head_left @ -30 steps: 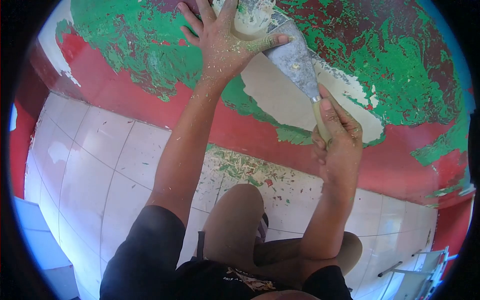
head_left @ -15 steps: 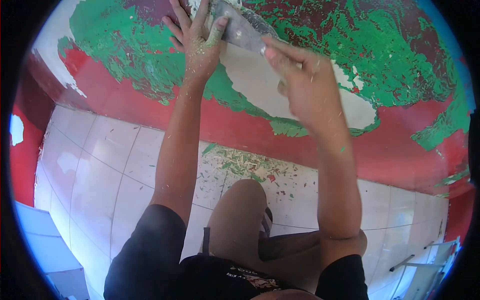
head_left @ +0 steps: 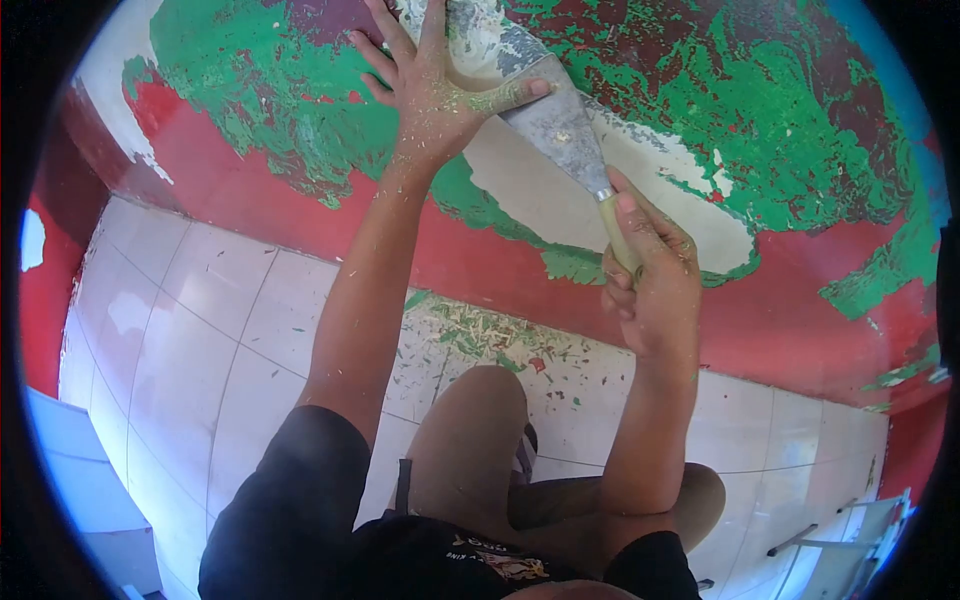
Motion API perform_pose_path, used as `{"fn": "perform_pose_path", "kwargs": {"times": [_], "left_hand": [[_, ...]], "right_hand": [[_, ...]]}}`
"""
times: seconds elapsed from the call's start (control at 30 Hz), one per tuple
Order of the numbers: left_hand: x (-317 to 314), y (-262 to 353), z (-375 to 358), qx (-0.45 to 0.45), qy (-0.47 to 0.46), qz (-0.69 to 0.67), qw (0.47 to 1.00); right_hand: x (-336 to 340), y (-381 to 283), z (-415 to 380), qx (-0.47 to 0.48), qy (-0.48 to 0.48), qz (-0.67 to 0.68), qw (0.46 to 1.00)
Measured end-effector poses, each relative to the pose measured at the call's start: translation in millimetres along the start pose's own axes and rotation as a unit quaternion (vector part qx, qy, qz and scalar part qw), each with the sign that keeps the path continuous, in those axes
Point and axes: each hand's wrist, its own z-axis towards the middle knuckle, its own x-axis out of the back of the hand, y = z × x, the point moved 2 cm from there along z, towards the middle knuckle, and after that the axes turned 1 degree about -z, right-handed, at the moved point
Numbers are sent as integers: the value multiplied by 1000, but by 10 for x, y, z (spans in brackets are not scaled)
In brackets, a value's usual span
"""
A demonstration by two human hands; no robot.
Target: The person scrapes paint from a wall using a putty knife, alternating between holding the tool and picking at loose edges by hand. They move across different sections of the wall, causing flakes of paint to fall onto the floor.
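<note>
My right hand (head_left: 655, 265) is wrapped round the pale wooden handle of a paint scraper (head_left: 560, 125), a broad grey metal blade tilted up and to the left against the wall. Flecks cling to the blade. My left hand (head_left: 435, 105) lies spread on the wall (head_left: 330, 235), its fingers pointing up and its thumb stretched out to the blade's left edge. Dusty paint bits cover the thumb. Around the blade, peeling green paint (head_left: 660, 50) over red and maroon borders a bare whitish patch (head_left: 520, 170).
Paint flakes (head_left: 480, 335) are scattered on the white tiled floor (head_left: 270, 330) at the foot of the wall, just beyond my bent knee (head_left: 475, 400). A metal-framed object (head_left: 840, 545) stands at the lower right, and a pale boxy thing (head_left: 85, 480) at the lower left.
My right hand has drawn the scraper down and to the right, turning its blade more upright and exposing whitish wall above it. My left hand has shifted slightly right, its thumb now extended toward the blade.
</note>
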Motion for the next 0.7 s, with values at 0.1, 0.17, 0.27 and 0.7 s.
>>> {"fn": "perform_pose_path", "kwargs": {"times": [0.1, 0.17, 0.27, 0.7], "left_hand": [[7, 10, -11, -7, 3, -5, 1000], [12, -41, 5, -17, 11, -41, 999], [-1, -80, 9, -31, 17, -77, 996], [-134, -267, 61, -73, 93, -124, 985]], "right_hand": [[-10, -43, 17, -11, -1, 18, 1000], [-62, -99, 46, -16, 0, 25, 1000], [-194, -168, 192, 5, -25, -17, 1000], [-350, -84, 363, 180, -32, -141, 973]]}}
